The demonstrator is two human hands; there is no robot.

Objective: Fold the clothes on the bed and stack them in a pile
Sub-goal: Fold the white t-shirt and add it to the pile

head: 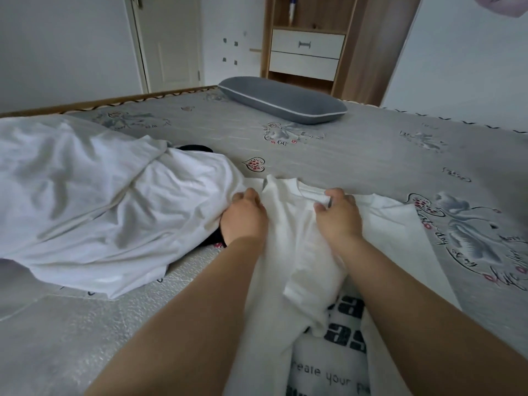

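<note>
Head view: 1 white printed T-shirt (pixel 300 252) lies on the bed (pixel 371 155) before the person, bunched, not yet folded. Left hand (pixel 243 218) grips its shoulder; right hand (pixel 338 215) pinches the collar. A heap of white clothes (pixel 100 201) waits at left. No stacked pile visible; judged early stage.

white garments (pixel 94 195): perhaps 2 | pillow (pixel 283 100): 1 | hands (pixel 244 217): 2
</note>
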